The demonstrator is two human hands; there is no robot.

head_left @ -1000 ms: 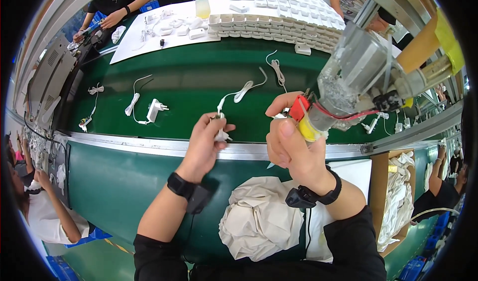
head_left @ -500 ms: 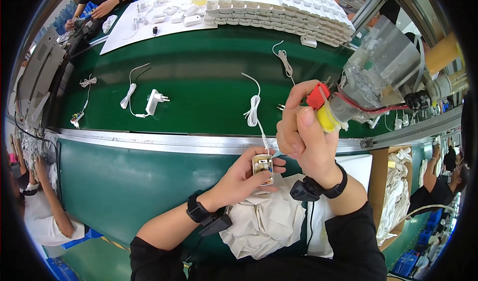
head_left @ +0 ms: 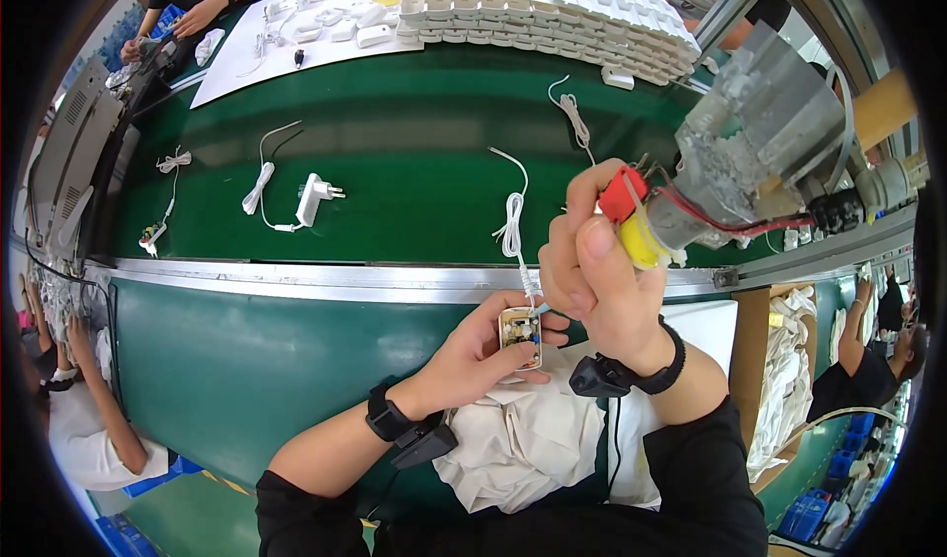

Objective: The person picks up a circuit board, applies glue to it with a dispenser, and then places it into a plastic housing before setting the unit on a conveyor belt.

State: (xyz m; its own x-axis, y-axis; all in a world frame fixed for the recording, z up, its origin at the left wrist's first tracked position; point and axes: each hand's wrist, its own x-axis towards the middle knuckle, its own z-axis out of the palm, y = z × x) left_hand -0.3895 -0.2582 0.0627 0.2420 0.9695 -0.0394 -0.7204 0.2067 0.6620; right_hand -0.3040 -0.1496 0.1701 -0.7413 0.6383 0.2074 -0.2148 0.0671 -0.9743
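Note:
My left hand (head_left: 471, 352) holds an open white power adapter case (head_left: 520, 338) above the bench. Its circuit board faces up, with my thumb on the lower part. From the top of the case a bundled white cable (head_left: 510, 226) runs onto the green belt. My right hand (head_left: 610, 271) is closed around the front of a grey glue gun (head_left: 705, 174) with clear crust on it, a red part (head_left: 621, 194) and a yellow ring (head_left: 643, 241). A light blue tip (head_left: 542, 309) shows beside the upper right of the case, partly hidden by my hand.
On the belt lie a white plug adapter (head_left: 316, 200) and more bundled cables. Stacked white cases (head_left: 552, 29) stand on a white board beyond. Below my hands is a crumpled cream cloth (head_left: 513, 448); a carton (head_left: 755, 360) is at right. Co-workers sit around.
My right hand and the glue gun have shifted slightly left. The plug adapter on the belt has moved a little right. My left hand keeps its hold on the case.

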